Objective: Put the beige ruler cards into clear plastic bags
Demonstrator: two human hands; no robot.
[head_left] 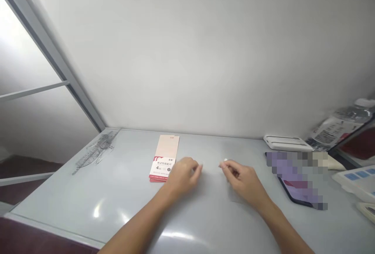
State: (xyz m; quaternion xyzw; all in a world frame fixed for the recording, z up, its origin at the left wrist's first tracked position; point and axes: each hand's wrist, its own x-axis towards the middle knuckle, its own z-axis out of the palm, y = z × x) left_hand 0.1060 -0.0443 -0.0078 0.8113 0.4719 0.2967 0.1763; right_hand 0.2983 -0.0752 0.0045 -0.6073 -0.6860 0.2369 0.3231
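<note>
Both my hands are over the middle of the grey table, apart from each other. My left hand (184, 174) is closed in a pinch, fingertips pointing right; whatever is between them is too small to make out. Its wrist side is close to the right edge of a pink and white card packet (162, 164) with red trim and printed Chinese characters. My right hand (241, 180) is also pinched, facing the left. A tiny white spot shows at its fingertips, and a faint see-through edge lies under the palm. I cannot tell what it holds.
Clear rulers with black markings (98, 150) lie at the table's (58, 207) left. At right are a phone (295, 183), partly pixelated, a white device (287, 143), a tilted plastic bottle (336, 127) and a white case with blue panels (357, 178). A pale wall (187, 59) rises behind.
</note>
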